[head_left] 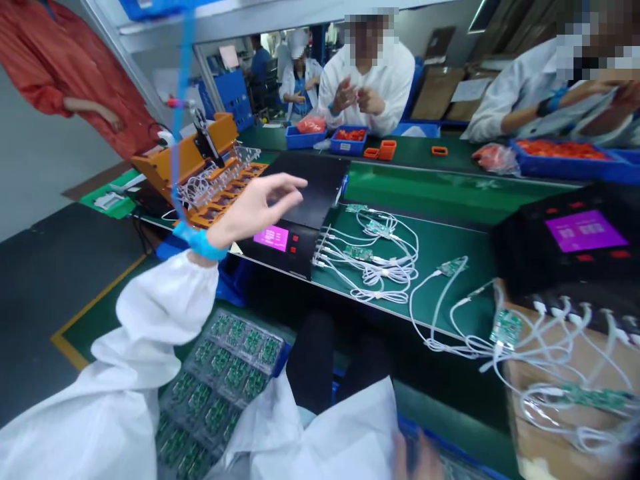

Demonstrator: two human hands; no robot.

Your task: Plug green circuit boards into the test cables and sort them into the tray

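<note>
My left hand (pixel 257 208) reaches forward in a white sleeve with a blue wrist strap (pixel 200 243). Its fingers are stretched out and hold nothing. It hovers over the near left corner of a black tester box (pixel 310 193) with a magenta screen (pixel 271 238). White cables with small green circuit boards (pixel 376 257) run out of the box's right side onto the green table (pixel 440 247). My right hand (pixel 420 460) shows only as a blur at the bottom edge, and its fingers cannot be made out. A clear tray of green circuit boards (pixel 220 387) lies below my left arm.
An orange fixture (pixel 200 173) with wires stands left of the tester. A second black tester (pixel 585 233) and a cardboard box (pixel 550 393) with more cabled boards sit at the right. Across the green belt (pixel 450 190), people in white coats work by blue bins (pixel 350 140) of orange parts.
</note>
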